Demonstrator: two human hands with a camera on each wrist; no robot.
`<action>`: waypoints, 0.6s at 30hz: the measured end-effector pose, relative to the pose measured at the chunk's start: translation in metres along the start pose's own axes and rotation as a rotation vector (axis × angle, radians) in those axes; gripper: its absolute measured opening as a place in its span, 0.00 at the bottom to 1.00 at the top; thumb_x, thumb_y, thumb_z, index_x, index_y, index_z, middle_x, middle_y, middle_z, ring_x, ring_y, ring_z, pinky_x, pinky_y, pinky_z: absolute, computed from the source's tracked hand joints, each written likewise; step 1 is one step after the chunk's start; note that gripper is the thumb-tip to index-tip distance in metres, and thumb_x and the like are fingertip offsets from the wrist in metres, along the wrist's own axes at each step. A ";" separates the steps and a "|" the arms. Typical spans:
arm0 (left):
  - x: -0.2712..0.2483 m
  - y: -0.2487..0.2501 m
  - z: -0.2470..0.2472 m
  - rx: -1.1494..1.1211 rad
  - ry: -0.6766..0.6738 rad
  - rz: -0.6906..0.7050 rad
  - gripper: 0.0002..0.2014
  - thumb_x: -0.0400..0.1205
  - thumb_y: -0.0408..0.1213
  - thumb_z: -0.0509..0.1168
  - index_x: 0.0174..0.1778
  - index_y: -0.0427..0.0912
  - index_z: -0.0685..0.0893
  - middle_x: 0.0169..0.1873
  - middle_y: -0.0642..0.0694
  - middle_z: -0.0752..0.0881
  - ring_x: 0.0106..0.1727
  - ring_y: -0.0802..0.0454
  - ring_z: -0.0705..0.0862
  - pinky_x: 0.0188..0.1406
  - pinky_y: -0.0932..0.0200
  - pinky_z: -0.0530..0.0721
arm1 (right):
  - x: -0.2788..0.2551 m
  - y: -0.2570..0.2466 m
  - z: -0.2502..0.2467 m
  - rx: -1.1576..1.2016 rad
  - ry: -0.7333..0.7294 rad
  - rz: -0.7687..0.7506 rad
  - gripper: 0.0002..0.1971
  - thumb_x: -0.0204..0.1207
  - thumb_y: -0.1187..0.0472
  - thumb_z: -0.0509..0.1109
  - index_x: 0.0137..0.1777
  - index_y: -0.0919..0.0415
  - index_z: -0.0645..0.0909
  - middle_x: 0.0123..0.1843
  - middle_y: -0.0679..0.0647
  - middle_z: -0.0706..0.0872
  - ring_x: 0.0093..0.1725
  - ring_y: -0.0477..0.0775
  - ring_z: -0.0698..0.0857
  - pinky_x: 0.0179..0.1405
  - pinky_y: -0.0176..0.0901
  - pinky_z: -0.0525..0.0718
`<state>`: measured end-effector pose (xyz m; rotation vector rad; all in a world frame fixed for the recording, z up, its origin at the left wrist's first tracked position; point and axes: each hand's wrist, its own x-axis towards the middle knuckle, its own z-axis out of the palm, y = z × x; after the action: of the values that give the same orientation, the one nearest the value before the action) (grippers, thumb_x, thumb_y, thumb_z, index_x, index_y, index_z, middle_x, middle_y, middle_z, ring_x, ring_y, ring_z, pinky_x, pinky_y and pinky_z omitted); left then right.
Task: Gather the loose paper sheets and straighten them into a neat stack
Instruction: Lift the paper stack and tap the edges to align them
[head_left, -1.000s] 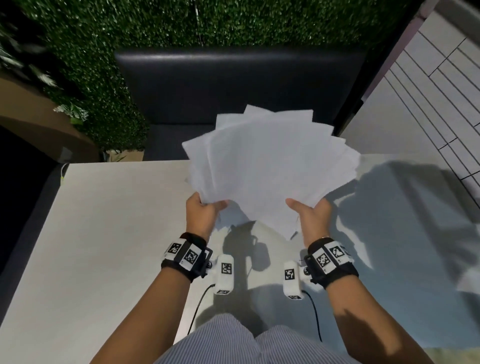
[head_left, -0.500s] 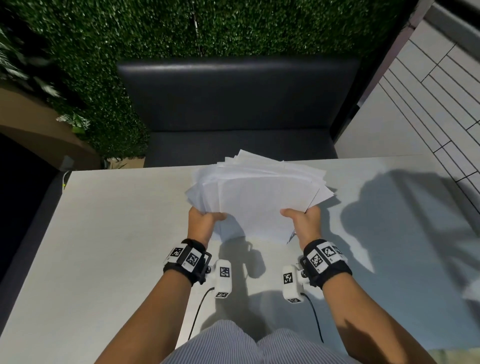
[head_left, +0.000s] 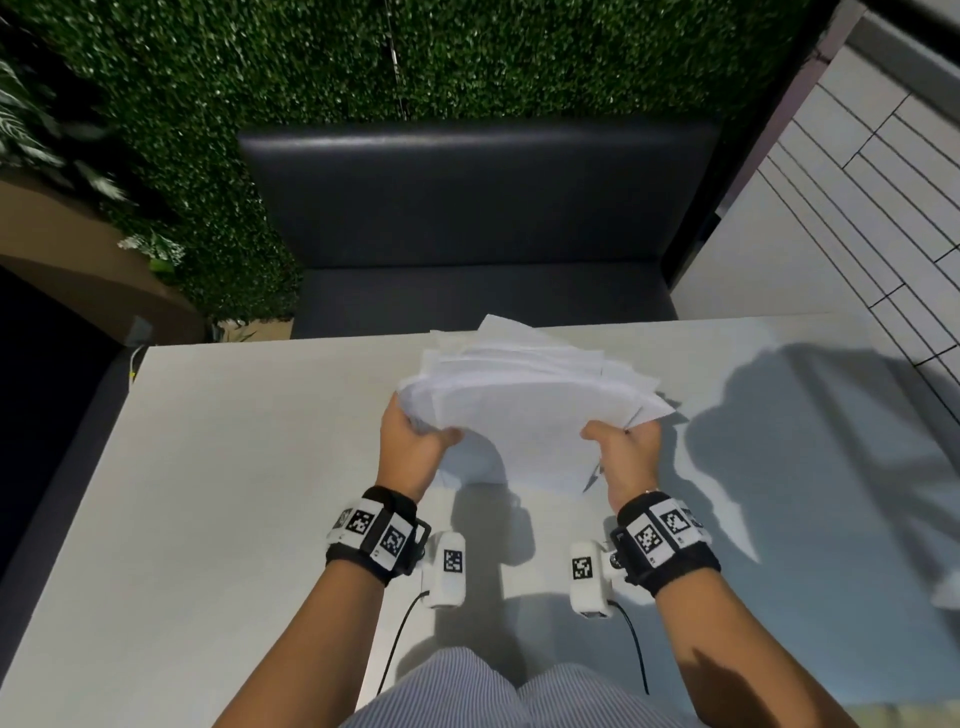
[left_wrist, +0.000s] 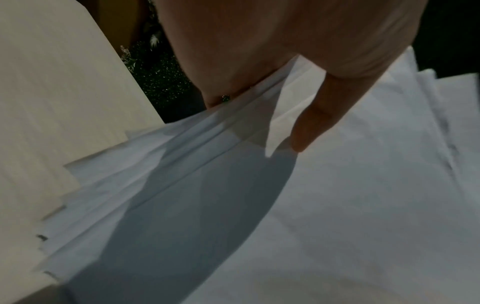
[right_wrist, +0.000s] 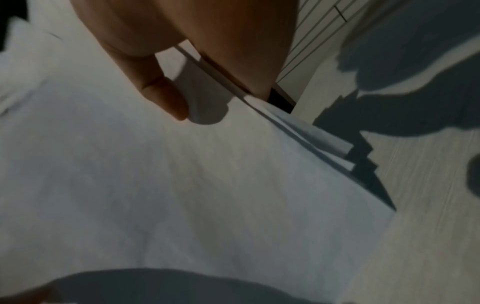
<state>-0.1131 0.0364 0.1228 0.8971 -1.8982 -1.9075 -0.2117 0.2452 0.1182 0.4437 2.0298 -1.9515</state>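
Note:
A fanned bundle of white paper sheets (head_left: 524, 410) hangs just above the pale table (head_left: 234, 467), its edges uneven at the far side. My left hand (head_left: 415, 441) grips the bundle's near left corner, thumb on top. My right hand (head_left: 621, 447) grips the near right side the same way. In the left wrist view the thumb (left_wrist: 319, 115) lies on the top sheet (left_wrist: 363, 205) and the sheet edges splay out at the left. From the right wrist, the thumb (right_wrist: 161, 92) presses the top sheet (right_wrist: 182, 185); the fingers under the paper are hidden.
A dark bench seat (head_left: 483, 218) stands beyond the table's far edge, backed by a green hedge wall (head_left: 363, 57). Tiled floor (head_left: 857, 182) lies to the right. My lap is at the table's near edge.
Both hands have lowered the bundle from an upright fan toward the table and tilted it flatter. The sheets have drawn closer together. Both grips stay the same.

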 end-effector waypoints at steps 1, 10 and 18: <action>0.000 0.002 0.000 0.002 0.001 0.013 0.27 0.66 0.15 0.74 0.60 0.35 0.81 0.51 0.42 0.88 0.52 0.49 0.87 0.50 0.54 0.89 | 0.001 0.001 -0.001 0.014 0.014 -0.004 0.17 0.66 0.78 0.71 0.56 0.70 0.80 0.44 0.57 0.86 0.42 0.57 0.84 0.32 0.39 0.78; -0.004 0.009 0.007 -0.129 -0.048 0.050 0.43 0.62 0.13 0.75 0.67 0.55 0.72 0.59 0.50 0.82 0.55 0.60 0.86 0.47 0.61 0.87 | 0.005 0.006 -0.003 0.036 0.008 0.092 0.17 0.65 0.82 0.70 0.46 0.63 0.73 0.42 0.54 0.81 0.41 0.55 0.81 0.40 0.44 0.80; 0.004 0.009 -0.005 -0.041 -0.224 -0.137 0.30 0.57 0.24 0.82 0.58 0.36 0.90 0.52 0.36 0.93 0.57 0.36 0.90 0.57 0.38 0.88 | 0.001 -0.003 -0.010 -0.049 -0.082 0.064 0.15 0.61 0.77 0.74 0.45 0.66 0.75 0.42 0.57 0.81 0.45 0.63 0.85 0.43 0.52 0.83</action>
<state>-0.1144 0.0293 0.1307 0.8524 -1.9565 -2.2021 -0.2142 0.2548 0.1210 0.4054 1.9833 -1.8471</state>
